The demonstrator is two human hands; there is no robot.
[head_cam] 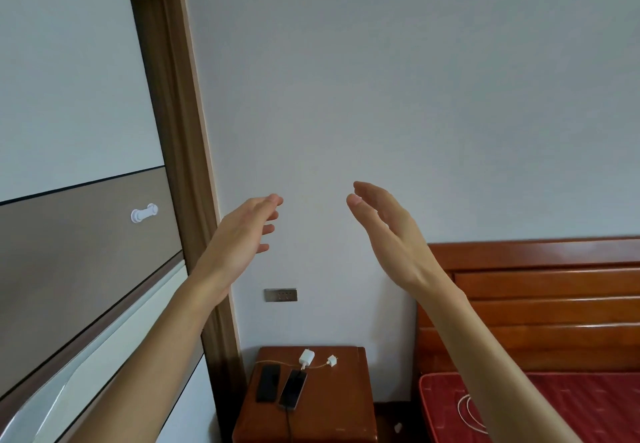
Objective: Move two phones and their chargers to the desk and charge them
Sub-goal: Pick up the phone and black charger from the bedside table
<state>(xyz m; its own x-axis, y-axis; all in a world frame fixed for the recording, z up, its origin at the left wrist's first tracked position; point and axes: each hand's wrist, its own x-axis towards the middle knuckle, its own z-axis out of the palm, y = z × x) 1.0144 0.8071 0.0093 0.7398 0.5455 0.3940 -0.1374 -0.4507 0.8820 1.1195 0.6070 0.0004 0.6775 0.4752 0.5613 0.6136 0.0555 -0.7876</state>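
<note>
Wall [381, 79]: plain, matt, pale grey; it fills most of what I see.
Sliding door [79, 234]: smooth panels, white above taupe, in a brown wood-grain frame, with a small white knob-ended handle [144, 213].
Headboard [554, 286]: glossy reddish wood in horizontal slats, low on my right.
Mattress [571, 401]: red quilted fabric below the headboard, with a thin white cord [471, 411] looped on it.
Nightstand [346, 401]: a square top of polished red-brown wood, between the door frame and the bed.
Left hand [239, 231]: raised before the wall, fingers loosely spread and slightly bent, holding nothing.
Right hand [384, 231]: raised opposite it, palm turned inward, fingers nearly straight, holding nothing (the two are well apart).
Black phone [268, 383]: a flat matt slab on the nightstand's left side.
Glossy phone [293, 389]: just beside it, tilted, with a dark cable running from its near end.
Socket plate [281, 294]: a brushed metal rectangle on the wall above the nightstand.
Large charger [306, 357]: a white plastic block at the back of the top.
Small charger [331, 360]: a white cube near it, with a pale cable trailing leftward.
</note>
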